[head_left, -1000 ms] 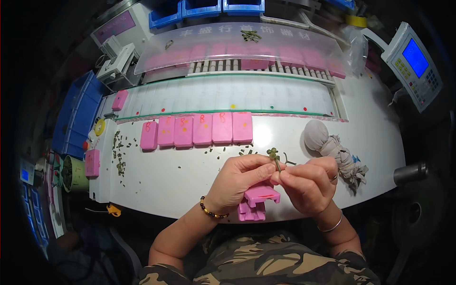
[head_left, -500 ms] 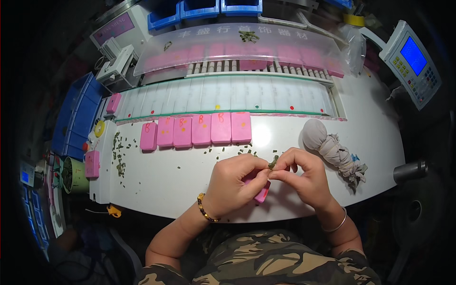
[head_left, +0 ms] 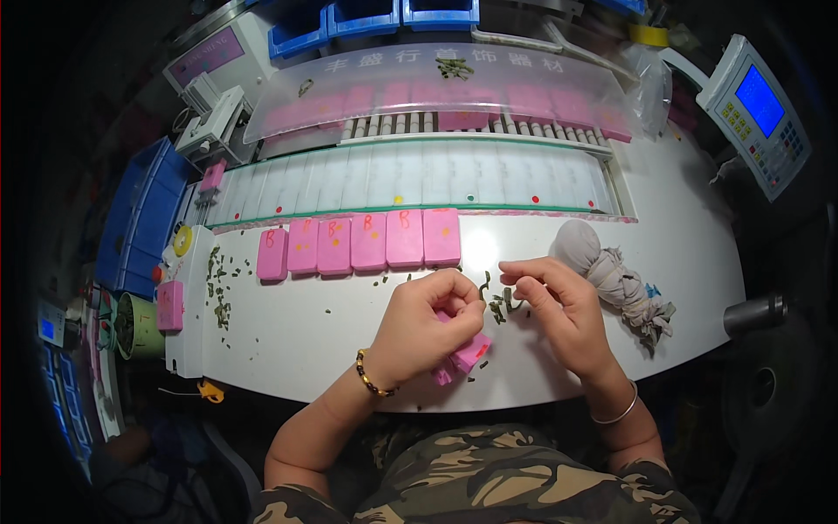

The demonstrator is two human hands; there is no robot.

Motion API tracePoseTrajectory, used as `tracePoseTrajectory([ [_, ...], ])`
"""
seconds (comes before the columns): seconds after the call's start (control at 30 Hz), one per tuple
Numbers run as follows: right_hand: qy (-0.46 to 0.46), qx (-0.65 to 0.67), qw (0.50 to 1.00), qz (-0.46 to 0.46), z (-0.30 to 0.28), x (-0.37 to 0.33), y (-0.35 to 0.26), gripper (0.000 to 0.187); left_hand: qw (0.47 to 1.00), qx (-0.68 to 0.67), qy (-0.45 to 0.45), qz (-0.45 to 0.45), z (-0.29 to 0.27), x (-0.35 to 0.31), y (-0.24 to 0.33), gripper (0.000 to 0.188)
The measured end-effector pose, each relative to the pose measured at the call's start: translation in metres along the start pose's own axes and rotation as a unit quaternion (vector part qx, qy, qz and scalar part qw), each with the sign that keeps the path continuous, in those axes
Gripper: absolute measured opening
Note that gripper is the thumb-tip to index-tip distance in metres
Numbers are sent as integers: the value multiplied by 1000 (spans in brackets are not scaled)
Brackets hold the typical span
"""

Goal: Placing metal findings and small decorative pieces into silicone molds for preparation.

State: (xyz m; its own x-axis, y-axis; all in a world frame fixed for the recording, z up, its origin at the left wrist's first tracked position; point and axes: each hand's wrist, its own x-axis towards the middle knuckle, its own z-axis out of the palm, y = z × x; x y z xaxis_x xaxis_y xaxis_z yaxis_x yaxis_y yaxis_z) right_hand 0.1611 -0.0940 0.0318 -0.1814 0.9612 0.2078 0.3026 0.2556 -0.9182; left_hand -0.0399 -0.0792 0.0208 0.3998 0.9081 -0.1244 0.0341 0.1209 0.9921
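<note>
The right hand [head_left: 563, 319] has drawn away from the left hand [head_left: 428, 327], where half a second ago their fingertips met. It is open, fingers loosely spread, just beside green stem pieces [head_left: 497, 311] between the hands, over the white table [head_left: 288, 336]. The left hand curls around a red-marked pink block [head_left: 472, 352], thumb and forefinger pinched. Red handwriting marks a row of pink blocks [head_left: 368, 244]; pale printed lettering crosses the translucent cover [head_left: 384, 87]; a purple label [head_left: 208, 57] also bears print
</note>
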Motion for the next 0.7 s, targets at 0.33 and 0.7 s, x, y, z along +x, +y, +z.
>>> tracePoseTrajectory([
  [0.33, -68, 180, 973, 126, 1, 2, 2, 30, 979, 193, 20, 64, 4, 3, 15, 8],
  [0.7, -204, 211, 934, 204, -32, 35, 8, 18, 989, 140, -49, -17, 0, -4, 21, 21],
])
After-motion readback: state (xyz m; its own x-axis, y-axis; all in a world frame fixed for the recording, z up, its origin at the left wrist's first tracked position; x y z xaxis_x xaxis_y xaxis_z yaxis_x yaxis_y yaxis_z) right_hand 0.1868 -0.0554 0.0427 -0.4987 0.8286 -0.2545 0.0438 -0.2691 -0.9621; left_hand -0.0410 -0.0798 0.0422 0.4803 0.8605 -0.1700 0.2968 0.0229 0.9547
